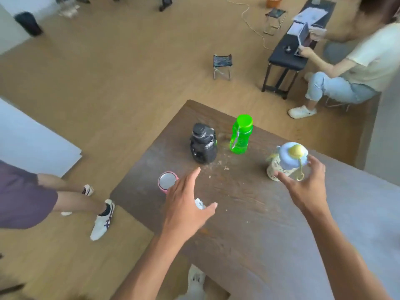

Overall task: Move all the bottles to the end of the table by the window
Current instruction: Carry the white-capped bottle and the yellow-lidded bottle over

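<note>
Several bottles stand near the far end of a dark wooden table (249, 224). A black bottle (203, 144) and a bright green bottle (240, 134) are upright at the back. A pink bottle with a silver lid (166, 181) stands by the left edge. My left hand (186, 204) hovers just right of it, fingers spread, holding nothing. A cream bottle with a blue and yellow lid (285, 161) stands at the right. My right hand (307, 187) is open around its near side, fingers close to it; contact is unclear.
Crumbs (218, 165) lie on the table between the bottles. A person's legs and shoes (101, 219) are close to the left table edge. Another person sits at a black bench (290, 55) beyond. A small folding stool (222, 66) stands on the wooden floor.
</note>
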